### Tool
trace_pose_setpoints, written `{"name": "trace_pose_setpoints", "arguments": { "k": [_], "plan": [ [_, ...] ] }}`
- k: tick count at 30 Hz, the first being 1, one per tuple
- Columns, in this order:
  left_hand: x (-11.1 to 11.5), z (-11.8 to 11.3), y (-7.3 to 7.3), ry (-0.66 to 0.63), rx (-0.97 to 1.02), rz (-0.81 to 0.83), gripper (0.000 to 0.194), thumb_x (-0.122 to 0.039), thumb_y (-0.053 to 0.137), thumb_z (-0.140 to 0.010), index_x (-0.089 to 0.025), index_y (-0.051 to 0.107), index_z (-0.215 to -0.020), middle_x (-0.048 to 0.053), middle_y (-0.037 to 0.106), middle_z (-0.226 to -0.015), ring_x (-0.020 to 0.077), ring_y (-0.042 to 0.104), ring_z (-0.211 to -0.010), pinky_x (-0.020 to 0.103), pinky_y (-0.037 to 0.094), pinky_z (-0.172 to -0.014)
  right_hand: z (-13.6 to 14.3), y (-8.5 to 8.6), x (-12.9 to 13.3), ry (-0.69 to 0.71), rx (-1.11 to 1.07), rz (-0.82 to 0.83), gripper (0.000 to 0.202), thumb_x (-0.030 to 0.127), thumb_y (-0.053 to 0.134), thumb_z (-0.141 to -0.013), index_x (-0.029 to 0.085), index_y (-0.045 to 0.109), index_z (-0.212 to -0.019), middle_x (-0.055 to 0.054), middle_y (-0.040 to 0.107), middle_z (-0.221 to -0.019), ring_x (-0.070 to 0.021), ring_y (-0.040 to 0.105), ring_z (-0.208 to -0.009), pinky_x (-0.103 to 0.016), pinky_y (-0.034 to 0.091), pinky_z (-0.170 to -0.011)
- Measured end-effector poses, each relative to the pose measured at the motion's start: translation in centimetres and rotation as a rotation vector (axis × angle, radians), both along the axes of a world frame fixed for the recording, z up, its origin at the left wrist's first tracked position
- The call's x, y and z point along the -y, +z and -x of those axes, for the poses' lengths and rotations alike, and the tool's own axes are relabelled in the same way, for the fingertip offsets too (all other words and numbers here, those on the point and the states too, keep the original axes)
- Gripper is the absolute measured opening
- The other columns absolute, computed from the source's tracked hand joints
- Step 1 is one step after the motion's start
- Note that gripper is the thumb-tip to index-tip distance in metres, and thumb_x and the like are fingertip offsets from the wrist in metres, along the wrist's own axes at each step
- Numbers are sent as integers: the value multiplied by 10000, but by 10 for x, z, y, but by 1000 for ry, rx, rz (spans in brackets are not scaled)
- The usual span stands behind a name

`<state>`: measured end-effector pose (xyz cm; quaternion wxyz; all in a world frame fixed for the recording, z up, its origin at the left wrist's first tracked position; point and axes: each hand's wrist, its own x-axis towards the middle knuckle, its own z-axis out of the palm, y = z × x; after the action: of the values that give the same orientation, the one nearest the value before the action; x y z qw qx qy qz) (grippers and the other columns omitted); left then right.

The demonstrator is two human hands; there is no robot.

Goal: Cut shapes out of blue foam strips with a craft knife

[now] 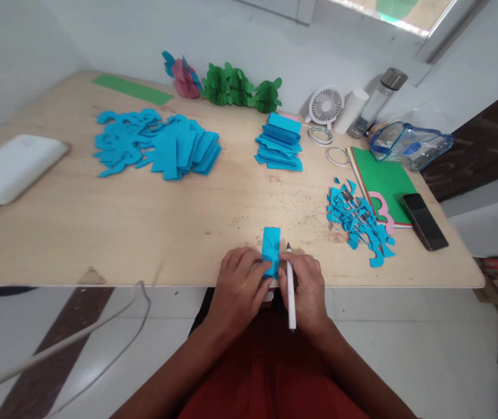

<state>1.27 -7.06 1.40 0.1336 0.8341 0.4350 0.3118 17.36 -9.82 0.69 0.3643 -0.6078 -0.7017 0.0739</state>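
Near the table's front edge lies a small blue paper strip (271, 241) with a curved line drawn on it. My left hand (241, 282) is closed at its left side, the thumb pressing on the lower part of the paper. My right hand (305, 285) holds a white pen (291, 291), dark tip pointing away from me, and its fingers also touch the paper's right edge. Beyond the hands sits a stack of folded blue paper pieces (278, 145). To the right is a heap of blue paper scraps (356, 215).
Cut blue shapes (122, 137) and blue rectangles (185, 145) pile up at left. Green paper ornaments (240, 87), a small fan (326, 106) and a bottle (377, 102) line the wall. A phone (424, 221) lies beside green paper sheets (384, 180); a white device (17, 169) is far left.
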Motion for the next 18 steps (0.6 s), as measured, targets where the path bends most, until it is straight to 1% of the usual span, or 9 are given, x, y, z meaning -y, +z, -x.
{"name": "trace_pose_setpoints", "arguments": {
  "k": [6,10,14,18],
  "plan": [
    [-1,2,2,3,26,13,188,-215,497,-936,-177,670,-998,102,663,-1013,261,561,-1002,465,469,-924,0,0,-2,17,25,0,218,210,504,-948,212,634,-1123,-67,723,-979,-232,638,-911,-399,456,-843],
    [-15,12,5,28,14,7,238,-199,451,-950,-180,656,-1070,110,674,-1104,270,565,-1081,477,450,-961,0,-1,-3,24,40,1,220,216,514,-948,221,628,-1136,-66,720,-1004,-233,638,-927,-404,451,-857],
    [-34,20,4,-61,-36,-9,266,-195,442,-946,-190,654,-1107,97,670,-1207,277,546,-1194,485,423,-1014,0,-1,-5,31,53,-24,232,220,523,-946,210,617,-1158,-69,717,-1018,-233,633,-931,-392,453,-842],
    [-41,21,-1,-139,-53,8,262,-204,442,-957,-191,667,-1091,82,672,-1245,271,547,-1215,502,404,-1046,1,1,-7,43,80,-26,240,219,514,-949,207,621,-1163,-73,713,-1008,-240,626,-965,-392,450,-841]
  ]
}}
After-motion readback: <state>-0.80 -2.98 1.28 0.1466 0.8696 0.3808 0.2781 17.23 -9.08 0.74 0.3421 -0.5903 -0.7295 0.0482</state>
